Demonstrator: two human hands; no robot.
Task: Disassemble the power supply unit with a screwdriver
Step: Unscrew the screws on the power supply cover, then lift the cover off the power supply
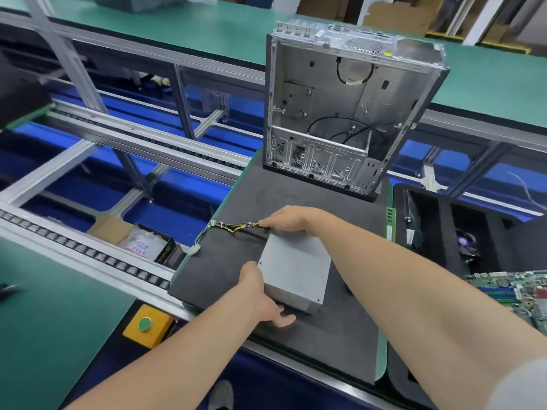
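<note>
A grey metal power supply unit (296, 269) lies on the black foam mat (236, 261). Its yellow and black cable bundle (236, 226) runs left along the mat to white connectors (195, 250). My left hand (263, 297) grips the unit's near left corner, fingers under its front edge. My right hand (288, 218) rests on the unit's far edge where the cables come out. No screwdriver is in view.
An empty open computer case (349, 108) stands upright at the mat's far end. A black foam tray with parts (461, 232) and a green motherboard (518, 291) lie to the right. A yellow box with a green button (145, 324) and roller rails (88, 253) sit left.
</note>
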